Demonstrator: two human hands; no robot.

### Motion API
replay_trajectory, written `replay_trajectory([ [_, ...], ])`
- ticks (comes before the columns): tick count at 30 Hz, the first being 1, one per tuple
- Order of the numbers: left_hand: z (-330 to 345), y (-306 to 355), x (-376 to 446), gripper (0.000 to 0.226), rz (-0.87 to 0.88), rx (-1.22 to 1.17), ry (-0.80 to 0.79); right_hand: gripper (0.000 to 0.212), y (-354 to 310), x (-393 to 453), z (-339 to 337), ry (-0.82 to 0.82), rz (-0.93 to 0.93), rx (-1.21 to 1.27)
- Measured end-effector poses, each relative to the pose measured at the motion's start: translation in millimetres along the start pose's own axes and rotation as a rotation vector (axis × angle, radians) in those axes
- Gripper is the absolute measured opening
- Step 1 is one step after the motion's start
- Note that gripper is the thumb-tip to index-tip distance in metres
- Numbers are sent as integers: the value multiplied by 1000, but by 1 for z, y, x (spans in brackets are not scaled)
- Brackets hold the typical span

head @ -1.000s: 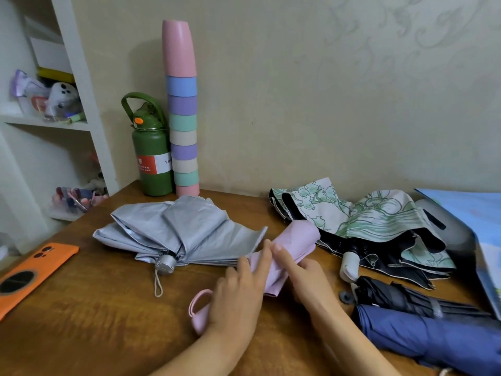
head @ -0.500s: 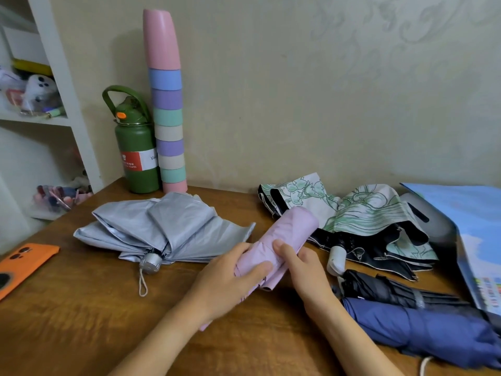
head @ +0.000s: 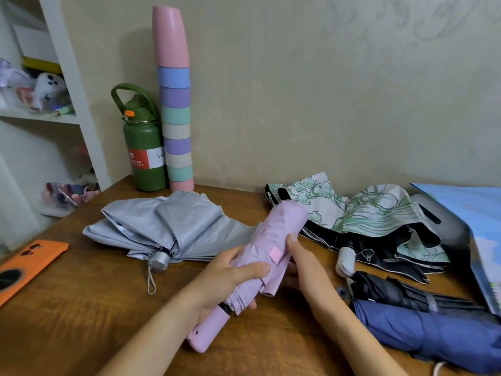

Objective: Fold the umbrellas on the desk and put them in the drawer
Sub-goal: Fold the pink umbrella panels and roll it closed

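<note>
I hold the rolled pink umbrella (head: 271,248) in both hands, lifted just off the middle of the desk (head: 81,308).

At the far left an orange phone (head: 25,264) lies at the desk's edge, beside the white shelf (head: 78,85). A green bottle (head: 143,147) and a tall stack of cups (head: 174,104) stand against the wall. A loose grey umbrella (head: 173,226) sprawls just behind my left hand (head: 230,278), whose fingers wrap the pink roll; my right hand (head: 306,264) pinches its side, thumb on top. Right of that lie a floral umbrella (head: 366,213), a black umbrella (head: 393,291) and a navy umbrella (head: 433,332), crowding that side. Bare wood stays open near me on the left.
</note>
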State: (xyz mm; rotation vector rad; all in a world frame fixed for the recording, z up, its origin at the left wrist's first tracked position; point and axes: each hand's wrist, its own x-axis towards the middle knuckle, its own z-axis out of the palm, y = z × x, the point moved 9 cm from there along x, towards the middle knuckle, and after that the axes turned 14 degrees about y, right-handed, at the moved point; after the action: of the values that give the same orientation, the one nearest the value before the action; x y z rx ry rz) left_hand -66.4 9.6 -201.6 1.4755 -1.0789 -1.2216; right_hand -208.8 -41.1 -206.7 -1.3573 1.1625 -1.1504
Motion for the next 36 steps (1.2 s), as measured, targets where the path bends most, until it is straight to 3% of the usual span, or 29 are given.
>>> replay_trajectory([
  [4,-8,-6,3,31,-49,-57,78,39,3,11,-15,95,-73,-14],
  [9,-10,-14,3,24,-129,-192,132,44,3,10,-21,104,-128,-32],
  [14,-7,-13,5,22,-46,-113,148,48,0,12,-33,286,-192,-81],
  [19,0,-18,11,23,48,-63,219,40,-16,-2,-23,278,-285,-165],
  [27,-1,-21,14,38,24,-17,228,25,-19,-11,-8,261,-293,-317],
  [36,2,-19,10,28,53,-19,223,30,-14,-8,-12,251,-206,-131],
])
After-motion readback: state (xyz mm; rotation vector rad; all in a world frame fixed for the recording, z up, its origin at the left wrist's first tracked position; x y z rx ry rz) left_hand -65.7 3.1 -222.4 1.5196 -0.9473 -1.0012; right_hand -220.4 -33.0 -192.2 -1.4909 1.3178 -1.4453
